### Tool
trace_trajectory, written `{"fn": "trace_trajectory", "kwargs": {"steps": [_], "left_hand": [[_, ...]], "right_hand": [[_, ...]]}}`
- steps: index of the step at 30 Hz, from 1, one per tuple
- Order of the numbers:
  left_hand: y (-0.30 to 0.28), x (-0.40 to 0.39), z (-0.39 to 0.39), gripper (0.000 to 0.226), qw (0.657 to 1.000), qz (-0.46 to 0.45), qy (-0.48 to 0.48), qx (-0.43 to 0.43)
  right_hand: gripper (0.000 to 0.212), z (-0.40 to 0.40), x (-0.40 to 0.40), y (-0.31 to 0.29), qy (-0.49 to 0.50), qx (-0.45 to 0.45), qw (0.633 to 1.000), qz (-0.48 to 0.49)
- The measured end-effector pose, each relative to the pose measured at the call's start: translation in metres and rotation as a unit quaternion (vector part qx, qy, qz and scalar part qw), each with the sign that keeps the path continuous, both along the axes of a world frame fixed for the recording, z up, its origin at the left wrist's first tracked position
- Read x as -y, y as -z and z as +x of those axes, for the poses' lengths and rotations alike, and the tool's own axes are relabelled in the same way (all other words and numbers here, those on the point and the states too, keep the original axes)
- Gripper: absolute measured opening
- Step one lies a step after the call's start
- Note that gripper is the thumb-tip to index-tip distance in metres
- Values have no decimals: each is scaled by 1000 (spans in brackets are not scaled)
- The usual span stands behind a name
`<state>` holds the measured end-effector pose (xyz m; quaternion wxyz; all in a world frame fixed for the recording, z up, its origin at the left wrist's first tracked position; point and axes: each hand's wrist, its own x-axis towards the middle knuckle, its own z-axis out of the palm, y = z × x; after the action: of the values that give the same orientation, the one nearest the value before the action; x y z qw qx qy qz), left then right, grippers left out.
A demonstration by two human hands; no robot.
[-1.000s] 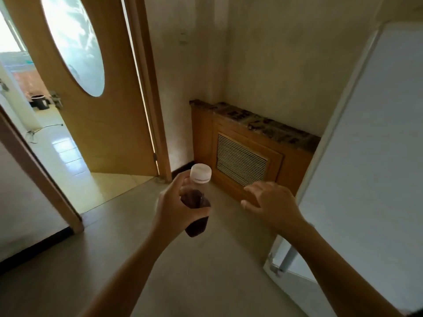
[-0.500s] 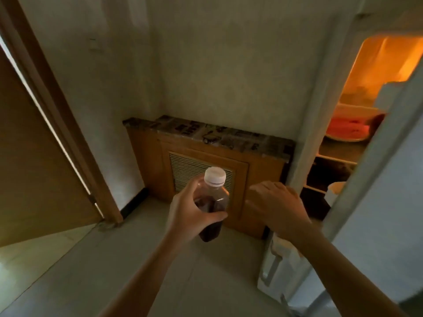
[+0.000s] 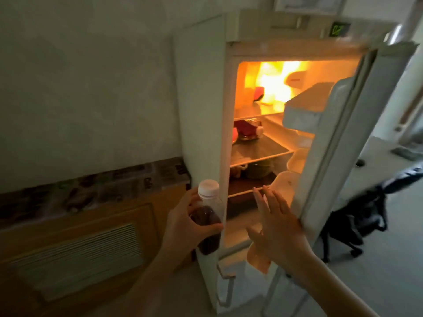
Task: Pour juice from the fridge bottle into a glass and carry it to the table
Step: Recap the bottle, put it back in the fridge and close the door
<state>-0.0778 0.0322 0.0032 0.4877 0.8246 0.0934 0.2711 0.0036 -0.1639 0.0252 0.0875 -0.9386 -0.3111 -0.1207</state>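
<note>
My left hand (image 3: 185, 223) grips a clear plastic bottle (image 3: 209, 216) of dark juice with a white cap, held upright just left of the fridge's front edge. My right hand (image 3: 277, 227) is flat and spread, fingers up, in front of the lower fridge opening and next to the inner edge of the fridge door (image 3: 338, 143). The white fridge (image 3: 201, 106) stands open and lit orange inside, with food on its shelves. No glass or table is in view.
A low wooden radiator cabinet (image 3: 91, 236) with a slatted grille and a patterned top sits left of the fridge against the wall. A black office chair (image 3: 357, 216) stands on the pale floor behind the open door at right.
The view has swung right from the doorway to the open fridge. My left hand keeps the bottle. My right hand has risen and opened flat beside the door's edge.
</note>
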Motion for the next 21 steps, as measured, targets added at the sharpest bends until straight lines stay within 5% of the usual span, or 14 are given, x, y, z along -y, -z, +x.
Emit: {"fn": "trace_trajectory", "kwargs": {"steps": [6, 13, 21], "left_hand": [[-31, 9, 75, 86, 986, -24, 163, 26], [-60, 56, 162, 95, 967, -32, 247, 56], [-52, 105, 209, 90, 939, -56, 337, 32]], "right_hand": [[89, -9, 6, 6, 72, -33, 994, -77], [74, -21, 15, -17, 121, -34, 992, 27], [69, -15, 37, -6, 135, 9, 991, 23]]}}
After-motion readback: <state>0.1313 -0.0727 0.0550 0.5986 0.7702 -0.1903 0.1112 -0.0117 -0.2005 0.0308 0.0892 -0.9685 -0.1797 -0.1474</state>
